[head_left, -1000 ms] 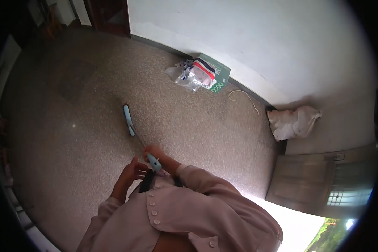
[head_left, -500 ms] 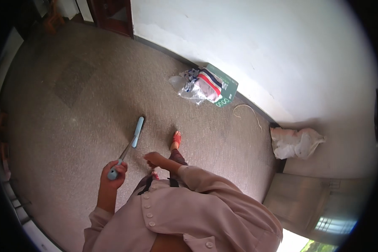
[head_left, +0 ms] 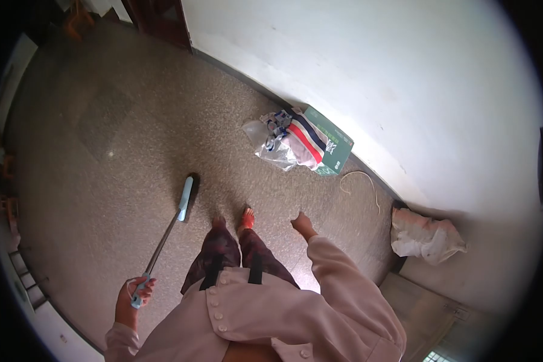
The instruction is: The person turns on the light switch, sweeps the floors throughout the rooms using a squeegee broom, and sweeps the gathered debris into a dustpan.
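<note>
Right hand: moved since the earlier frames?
Yes. Judged against the cord on the floor by the wall, the right hand is now much closer to it, away from the broom.

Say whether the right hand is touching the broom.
Apart. The head view shows floor and a foot between the right hand and the broom, whose handle is in the left hand.

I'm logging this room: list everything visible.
broom: 1, blue, left hand
box: 1, green, by wall
striped cloth: 1, multicoloured, against box
plastic bag: 1, clear, beside box
cord: 1, cream, floor
sack: 1, whitish, right
door: 1, maroon, top
furniture: unclear count, orange, left
wall: 1, white, right
floor: 1, brown, throughout
panel: 1, brown, right
jacket: 1, beige, worn
trousers: 1, dark, worn
feet: 2, centre
left hand: 1, gripping broom
right hand: 1, centre
</note>
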{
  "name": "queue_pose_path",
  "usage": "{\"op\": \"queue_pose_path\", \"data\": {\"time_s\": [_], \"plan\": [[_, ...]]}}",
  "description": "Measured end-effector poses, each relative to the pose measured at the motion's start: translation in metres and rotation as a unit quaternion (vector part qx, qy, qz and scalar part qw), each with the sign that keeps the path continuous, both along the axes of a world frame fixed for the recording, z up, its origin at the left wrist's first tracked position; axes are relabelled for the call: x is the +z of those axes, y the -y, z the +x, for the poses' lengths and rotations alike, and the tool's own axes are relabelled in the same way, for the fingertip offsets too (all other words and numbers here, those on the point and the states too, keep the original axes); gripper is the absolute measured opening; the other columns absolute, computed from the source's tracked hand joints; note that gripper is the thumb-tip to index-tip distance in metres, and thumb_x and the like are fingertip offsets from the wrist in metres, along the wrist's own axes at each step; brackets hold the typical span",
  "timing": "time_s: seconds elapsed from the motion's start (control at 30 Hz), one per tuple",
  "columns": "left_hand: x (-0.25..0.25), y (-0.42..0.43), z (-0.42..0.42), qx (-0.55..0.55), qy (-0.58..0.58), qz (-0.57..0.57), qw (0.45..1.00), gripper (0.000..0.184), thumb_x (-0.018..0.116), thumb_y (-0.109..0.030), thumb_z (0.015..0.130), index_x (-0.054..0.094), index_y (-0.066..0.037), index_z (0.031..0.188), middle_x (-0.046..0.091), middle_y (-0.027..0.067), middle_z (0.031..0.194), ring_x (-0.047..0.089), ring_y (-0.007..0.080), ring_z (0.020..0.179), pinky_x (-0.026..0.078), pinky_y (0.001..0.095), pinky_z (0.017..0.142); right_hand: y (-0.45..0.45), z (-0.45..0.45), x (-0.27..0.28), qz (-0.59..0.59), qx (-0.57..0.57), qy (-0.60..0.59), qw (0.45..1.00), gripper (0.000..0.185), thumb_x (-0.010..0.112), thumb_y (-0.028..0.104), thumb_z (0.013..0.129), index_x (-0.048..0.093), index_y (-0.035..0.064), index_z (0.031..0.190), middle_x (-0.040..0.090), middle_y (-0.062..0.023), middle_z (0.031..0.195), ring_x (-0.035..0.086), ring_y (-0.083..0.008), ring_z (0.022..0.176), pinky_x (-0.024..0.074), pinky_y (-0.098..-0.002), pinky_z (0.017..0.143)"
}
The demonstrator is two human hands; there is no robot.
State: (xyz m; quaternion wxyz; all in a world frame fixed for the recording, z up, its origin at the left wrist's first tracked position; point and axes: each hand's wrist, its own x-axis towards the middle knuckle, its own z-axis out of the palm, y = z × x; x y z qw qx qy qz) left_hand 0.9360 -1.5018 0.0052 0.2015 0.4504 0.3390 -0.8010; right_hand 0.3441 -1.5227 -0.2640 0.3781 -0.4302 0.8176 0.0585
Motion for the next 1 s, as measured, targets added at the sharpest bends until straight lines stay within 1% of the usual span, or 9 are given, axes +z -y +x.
{"op": "queue_pose_path", "data": {"time_s": [0.07, 0.17, 0.27, 0.47, 0.7, 0.77, 0.9, 0.93, 1.0], "plan": [[0.000, 0.012, 0.006, 0.021, -0.015, 0.012, 1.000, 0.027, 0.047, -0.020, 0.082, 0.046, 0.003, 0.095, 0.048, 0.0021, 0.067, 0.042, 0.0084, 0.042, 0.035, 0.0204, 0.033, 0.032, -0.012, -0.006, -0.001, 0.002, -0.001, 1.000, 0.064, 0.057, 0.022, 0.068, 0.031, -0.0045, 0.121, 0.054, -0.0286, 0.094, 0.053, -0.0391, 0.090, 0.0432, -0.0419, 0.078], [0.001, 0.043, 0.005, 0.048, -0.021, 0.036, 0.998, 0.030, 0.046, -0.021, 0.083, 0.047, 0.005, 0.099, 0.048, 0.0031, 0.066, 0.042, 0.0086, 0.041, 0.035, 0.0210, 0.033, 0.083, -0.015, -0.025, 0.008, 0.020, -0.018, 1.000, 0.077, 0.065, 0.025, 0.066, 0.024, 0.0009, 0.127, 0.054, -0.0263, 0.096, 0.053, -0.0384, 0.092, 0.0425, -0.0426, 0.079], [-0.005, 0.075, 0.008, 0.065, -0.009, 0.066, 0.996, 0.033, 0.045, -0.023, 0.084, 0.047, 0.005, 0.102, 0.049, 0.0035, 0.066, 0.042, 0.0088, 0.040, 0.036, 0.0220, 0.034, 0.139, -0.005, -0.033, 0.042, 0.061, -0.053, 0.996, 0.083, 0.066, 0.025, 0.066, 0.017, 0.0079, 0.131, 0.050, -0.0270, 0.103, 0.050, -0.0431, 0.092, 0.0420, -0.0441, 0.080], [-0.027, 0.153, -0.018, 0.052, 0.009, 0.072, 0.996, 0.034, 0.043, -0.025, 0.085, 0.046, 0.004, 0.101, 0.048, 0.0021, 0.066, 0.041, 0.0087, 0.040, 0.037, 0.0230, 0.034, 0.257, 0.002, -0.030, 0.038, 0.107, -0.063, 0.992, 0.088, 0.071, 0.023, 0.063, 0.015, 0.0198, 0.132, 0.032, -0.0262, 0.122, 0.041, -0.0457, 0.104, 0.0389, -0.0506, 0.081], [-0.018, 0.180, -0.034, 0.052, 0.080, 0.087, 0.992, 0.032, 0.043, -0.025, 0.085, 0.043, 0.002, 0.101, 0.043, 0.0011, 0.068, 0.038, 0.0090, 0.038, 0.037, 0.0258, 0.032, 0.346, -0.031, -0.132, -0.047, 0.242, -0.188, 0.951, 0.094, 0.074, 0.027, 0.058, 0.016, 0.0239, 0.132, 0.021, -0.0214, 0.132, 0.025, -0.0471, 0.116, 0.0264, -0.0672, 0.081], [-0.020, 0.177, -0.036, 0.078, 0.081, 0.095, 0.989, 0.035, 0.038, -0.026, 0.087, 0.041, 0.003, 0.106, 0.042, 0.0016, 0.071, 0.038, 0.0107, 0.040, 0.038, 0.0293, 0.034, 0.371, -0.043, -0.165, -0.085, 0.303, -0.212, 0.925, 0.096, 0.075, 0.030, 0.056, 0.017, 0.0246, 0.132, 0.019, -0.0191, 0.135, 0.021, -0.0472, 0.119, 0.0235, -0.0705, 0.079], [-0.031, 0.159, -0.055, 0.159, 0.040, 0.089, 0.982, 0.041, 0.035, -0.027, 0.087, 0.038, 0.004, 0.114, 0.040, 0.0024, 0.074, 0.037, 0.0128, 0.041, 0.037, 0.0312, 0.035, 0.409, -0.061, -0.226, -0.113, 0.363, -0.231, 0.895, 0.102, 0.077, 0.036, 0.048, 0.019, 0.0249, 0.131, 0.020, -0.0165, 0.135, 0.020, -0.0467, 0.119, 0.0207, -0.0715, 0.080], [-0.029, 0.159, -0.061, 0.087, 0.099, 0.094, 0.987, 0.042, 0.037, -0.026, 0.087, 0.036, 0.003, 0.117, 0.041, 0.0031, 0.073, 0.036, 0.0130, 0.042, 0.036, 0.0307, 0.036, 0.416, -0.064, -0.237, -0.089, 0.373, -0.213, 0.899, 0.104, 0.078, 0.038, 0.045, 0.020, 0.0257, 0.131, 0.021, -0.0157, 0.135, 0.020, -0.0467, 0.120, 0.0200, -0.0715, 0.080], [-0.033, 0.154, -0.065, 0.106, 0.072, 0.155, 0.980, 0.037, 0.040, -0.021, 0.087, 0.036, -0.001, 0.118, 0.051, 0.0087, 0.082, 0.050, 0.0213, 0.063, 0.044, 0.0351, 0.051, 0.427, -0.067, -0.252, -0.046, 0.407, -0.203, 0.889, 0.105, 0.078, 0.039, 0.044, 0.020, 0.0266, 0.131, 0.021, -0.0150, 0.135, 0.019, -0.0466, 0.120, 0.0198, -0.0713, 0.081]]}}
